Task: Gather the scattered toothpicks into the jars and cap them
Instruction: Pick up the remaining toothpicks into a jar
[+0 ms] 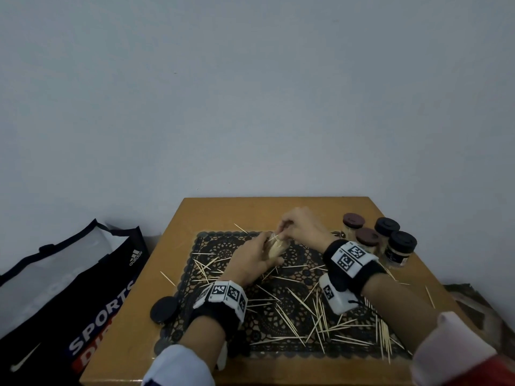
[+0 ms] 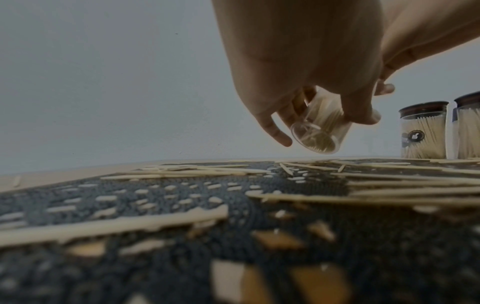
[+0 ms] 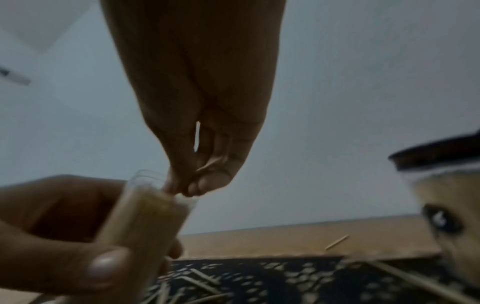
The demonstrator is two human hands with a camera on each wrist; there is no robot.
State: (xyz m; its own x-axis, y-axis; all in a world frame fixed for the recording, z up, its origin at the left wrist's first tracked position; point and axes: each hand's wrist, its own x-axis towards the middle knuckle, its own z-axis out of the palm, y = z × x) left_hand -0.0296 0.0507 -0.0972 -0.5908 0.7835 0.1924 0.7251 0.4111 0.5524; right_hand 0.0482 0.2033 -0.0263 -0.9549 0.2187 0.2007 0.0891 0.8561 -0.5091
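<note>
While the open jar [image 1: 276, 247] is held tilted above the far half of the dark lace mat [image 1: 281, 296], clear of the surface, it already holds a bundle of toothpicks, and its mouth points up toward the right hand. The left hand [image 1: 250, 263] grips this jar, its fingers [image 2: 276, 131] and thumb curled around the clear wall. The right hand [image 1: 303, 224] hovers at the jar's mouth with its fingers [image 3: 207, 185] pinched together on a few toothpicks at the rim; how many, the blur does not let me tell. Loose toothpicks [image 1: 315, 319] lie scattered across the mat, thickest toward the near right corner of the bench [image 1: 211, 215], with a few strays off the mat's left and right edges. A black lid [image 1: 164, 309] lies flat near the left edge of the bench, just beside the mat's near left corner. Four capped jars [image 1: 381, 240], filled with toothpicks, stand upright in a tight cluster at the far right of the bench, two with brown lids and two with black. Both wrists wear black bands with white marker blocks. On the floor to the left of the bench leans a black and white sports bag [image 1: 69, 277].
</note>
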